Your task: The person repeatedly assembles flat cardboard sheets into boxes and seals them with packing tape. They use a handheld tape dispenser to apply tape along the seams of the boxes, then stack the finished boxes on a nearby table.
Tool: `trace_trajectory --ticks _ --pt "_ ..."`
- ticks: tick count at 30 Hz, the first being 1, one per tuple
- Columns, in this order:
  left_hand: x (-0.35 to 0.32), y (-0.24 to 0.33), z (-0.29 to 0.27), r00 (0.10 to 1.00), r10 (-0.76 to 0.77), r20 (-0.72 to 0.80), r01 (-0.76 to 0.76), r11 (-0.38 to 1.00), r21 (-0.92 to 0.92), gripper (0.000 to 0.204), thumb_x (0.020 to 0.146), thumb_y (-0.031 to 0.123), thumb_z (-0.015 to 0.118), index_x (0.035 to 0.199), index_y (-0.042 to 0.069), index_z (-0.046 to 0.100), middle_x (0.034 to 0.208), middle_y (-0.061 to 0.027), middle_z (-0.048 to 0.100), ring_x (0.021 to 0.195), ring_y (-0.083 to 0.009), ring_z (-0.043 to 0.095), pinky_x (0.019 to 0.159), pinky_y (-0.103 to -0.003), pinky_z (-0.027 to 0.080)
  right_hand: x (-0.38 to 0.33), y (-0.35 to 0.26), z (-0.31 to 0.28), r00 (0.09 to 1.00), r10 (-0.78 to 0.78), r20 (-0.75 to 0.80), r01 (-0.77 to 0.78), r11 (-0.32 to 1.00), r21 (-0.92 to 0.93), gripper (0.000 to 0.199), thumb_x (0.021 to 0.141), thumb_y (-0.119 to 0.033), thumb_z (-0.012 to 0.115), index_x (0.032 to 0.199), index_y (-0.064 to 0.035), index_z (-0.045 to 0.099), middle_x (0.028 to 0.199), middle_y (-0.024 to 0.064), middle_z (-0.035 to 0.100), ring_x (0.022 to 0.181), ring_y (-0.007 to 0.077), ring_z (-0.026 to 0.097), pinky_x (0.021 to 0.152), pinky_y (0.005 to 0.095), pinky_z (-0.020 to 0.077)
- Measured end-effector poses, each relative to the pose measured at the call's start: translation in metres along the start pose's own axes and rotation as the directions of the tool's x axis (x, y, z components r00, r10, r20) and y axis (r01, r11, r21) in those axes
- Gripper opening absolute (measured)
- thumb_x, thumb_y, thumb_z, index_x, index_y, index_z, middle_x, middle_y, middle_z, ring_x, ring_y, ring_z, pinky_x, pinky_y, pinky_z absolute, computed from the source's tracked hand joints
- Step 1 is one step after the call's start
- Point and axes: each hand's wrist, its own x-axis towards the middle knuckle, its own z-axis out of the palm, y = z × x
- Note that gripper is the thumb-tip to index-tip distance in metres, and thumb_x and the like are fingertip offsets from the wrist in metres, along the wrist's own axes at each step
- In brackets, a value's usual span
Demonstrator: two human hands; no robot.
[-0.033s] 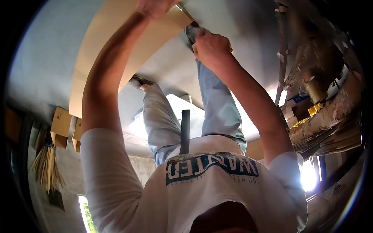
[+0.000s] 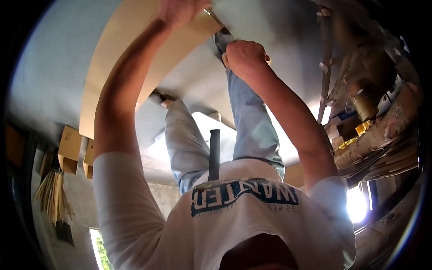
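Note:
A large tan cardboard sheet (image 2: 117, 67) lies on the grey concrete floor (image 2: 54, 58). My left hand (image 2: 180, 10) reaches to the sheet's far edge and rests on it, beside a thin metal strip (image 2: 215, 17); the frame's top edge cuts off its fingers. My right hand (image 2: 245, 56) is closed in a fist just right of the sheet, above my shoe (image 2: 221, 41), and a small orange tip (image 2: 268, 58) pokes out at its side. My legs in blue jeans (image 2: 247, 121) and my white T-shirt fill the lower middle.
Small cardboard boxes (image 2: 69, 148) and a straw broom (image 2: 54, 193) stand at the left. Stacked cardboard, rolls and scraps (image 2: 373, 135) pile up at the right behind a wooden frame (image 2: 326, 67). A black bar (image 2: 214, 153) hangs between my legs.

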Motion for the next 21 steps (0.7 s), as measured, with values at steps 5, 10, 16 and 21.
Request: trace_trajectory --ticks 5,10,16,21 --pt "-0.015 0.01 -0.012 0.989 0.145 0.012 -0.145 0.989 0.029 0.025 0.079 0.021 0.062 0.102 0.013 0.067 0.104 -0.0021 0.063 0.104 -0.0185 0.059 0.088 -0.034 0.049 0.027 -0.012 -0.041 0.996 0.088 0.004 -0.088 0.988 0.13 0.041 0.096 -0.041 0.047 0.089 -0.0074 0.069 0.084 0.0123 0.07 0.081 0.0281 0.069 0.061 0.0423 0.0537" --pt "-0.008 -0.036 -0.019 0.982 0.104 0.155 -0.132 0.975 0.181 0.029 0.074 0.019 0.06 0.102 0.015 0.066 0.107 -0.0008 0.062 0.106 -0.021 0.057 0.1 -0.037 0.044 0.058 -0.012 -0.037 0.996 0.034 0.078 -0.035 0.999 0.014 0.022 0.095 -0.035 0.054 0.102 -0.0195 0.068 0.093 0.0069 0.069 0.088 0.0259 0.069 0.066 0.0442 0.0552" --pt "-0.017 -0.156 -0.07 0.376 -0.775 0.508 0.919 0.384 -0.094 0.026 0.092 0.023 0.054 0.11 0.006 0.064 0.117 -0.0115 0.059 0.113 -0.034 0.052 0.102 -0.046 0.039 0.058 -0.014 -0.036 0.995 0.031 0.093 -0.032 0.999 0.008 0.034 0.095 -0.041 0.05 0.113 -0.0158 0.063 0.096 0.0071 0.071 0.094 0.0274 0.068 0.069 0.0457 0.0556" --pt "-0.094 -0.064 -0.083 0.26 -0.875 -0.409 0.832 0.418 -0.364 0.023 0.09 0.022 0.059 0.104 0.004 0.066 0.1 -0.0088 0.068 0.099 -0.0273 0.062 0.09 -0.038 0.048 0.015 -0.014 -0.048 0.962 0.273 -0.006 -0.273 0.961 0.052 0.056 0.076 -0.046 0.07 0.12 -0.014 0.056 0.1 0.0114 0.069 0.091 0.0312 0.067 0.076 0.0438 0.0539"
